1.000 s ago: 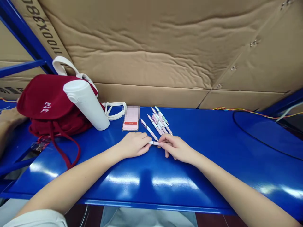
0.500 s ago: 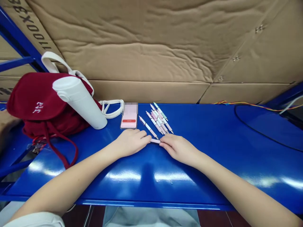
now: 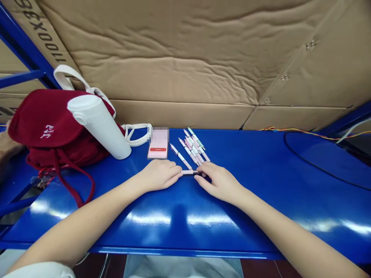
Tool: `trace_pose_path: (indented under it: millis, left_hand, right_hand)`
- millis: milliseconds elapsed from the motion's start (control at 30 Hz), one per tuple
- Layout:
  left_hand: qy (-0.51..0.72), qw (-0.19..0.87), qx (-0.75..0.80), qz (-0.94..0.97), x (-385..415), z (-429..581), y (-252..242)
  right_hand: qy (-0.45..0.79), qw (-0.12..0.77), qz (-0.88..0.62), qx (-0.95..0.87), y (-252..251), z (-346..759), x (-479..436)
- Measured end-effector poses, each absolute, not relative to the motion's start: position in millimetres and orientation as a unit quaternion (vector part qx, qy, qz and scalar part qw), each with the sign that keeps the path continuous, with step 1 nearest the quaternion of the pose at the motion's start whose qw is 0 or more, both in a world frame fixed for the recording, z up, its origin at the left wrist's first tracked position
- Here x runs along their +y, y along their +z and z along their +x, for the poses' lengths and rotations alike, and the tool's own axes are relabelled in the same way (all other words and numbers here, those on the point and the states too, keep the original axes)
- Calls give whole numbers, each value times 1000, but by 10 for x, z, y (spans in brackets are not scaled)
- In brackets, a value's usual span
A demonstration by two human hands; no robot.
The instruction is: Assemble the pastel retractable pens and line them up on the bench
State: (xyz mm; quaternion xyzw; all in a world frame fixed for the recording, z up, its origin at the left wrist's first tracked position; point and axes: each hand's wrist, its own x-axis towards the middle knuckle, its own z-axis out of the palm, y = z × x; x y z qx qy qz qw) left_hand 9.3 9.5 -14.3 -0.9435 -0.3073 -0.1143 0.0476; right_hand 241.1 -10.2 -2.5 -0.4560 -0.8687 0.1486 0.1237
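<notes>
Pink pen lies sideways between the left hand and the right hand. Its dark tip points at the right hand. The right hand is almost closed. Its thumb and fingers pinch the pen near the dark tip, in a small, narrow grip. The left hand is low and curved, with its fingers close together. Its fingertips are at the other end of the pen. They touch it or nearly touch it, but I cannot tell if that hand is holding it.

Just past the fingers of both hands is a bunch of pens. They are pink, white and green, and they lie close together on a blue metal table. One more pen lies by itself, just past the left hand's fingers. Farther out from the left hand is a phone, with its top part blurred. Past that are white bag handles, a white bottle lying tilted, and a dark red bag. Another person's hand shows at the far edge, beyond the red bag. Brown cardboard stands behind the table.
</notes>
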Motion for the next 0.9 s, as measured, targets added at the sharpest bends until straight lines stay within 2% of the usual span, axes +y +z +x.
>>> trace_pose_path:
  millis: [400,900]
  left_hand:
    - [-131,31,-318,-938,72,104,-163]
    - [-131,70,-280,-948,51,98,-151]
  right_hand:
    - [207,178,-418,-866,-37,2452,-58]
    - [281,175,-430,-840,-52,2419,-62]
